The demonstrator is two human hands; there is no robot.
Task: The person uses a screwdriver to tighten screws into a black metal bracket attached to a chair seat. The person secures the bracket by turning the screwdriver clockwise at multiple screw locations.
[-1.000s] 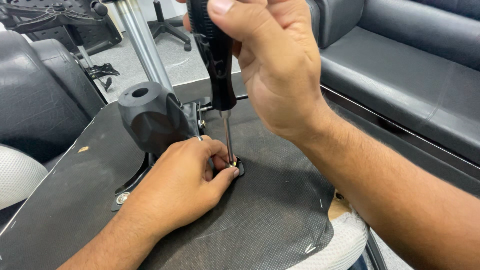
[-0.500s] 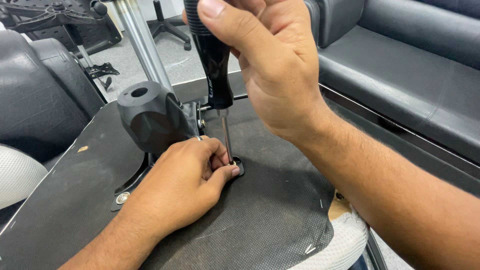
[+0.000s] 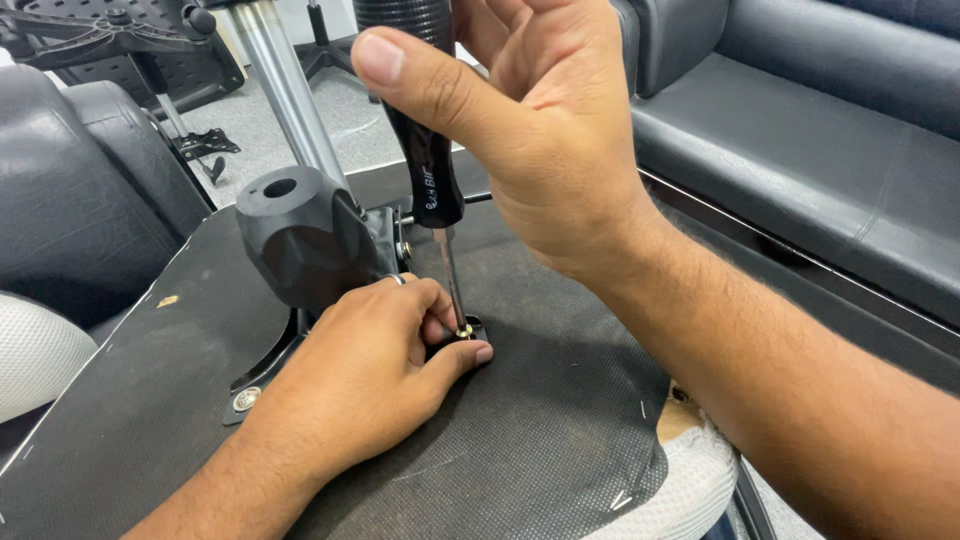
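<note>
A black-handled screwdriver (image 3: 430,190) stands upright, its tip on a brass-coloured screw (image 3: 464,330) in a black metal bracket plate on the underside of an upturned chair seat (image 3: 540,440). My right hand (image 3: 520,120) grips the screwdriver handle from above, thumb pointing left. My left hand (image 3: 385,365) rests on the black fabric underside, with its fingertips pinched around the screw and the shaft's lower end. A black plastic chair mechanism housing (image 3: 300,235) sits just left of the screw.
A chrome tube (image 3: 290,100) rises behind the housing. A black leather sofa (image 3: 820,130) runs along the right. Another black seat (image 3: 70,220) lies at left, a white mesh piece (image 3: 30,360) below it. A chair base (image 3: 110,40) stands at the back left.
My right hand has turned on the screwdriver handle, the thumb swinging leftward across it. The left hand has stayed at the screw.
</note>
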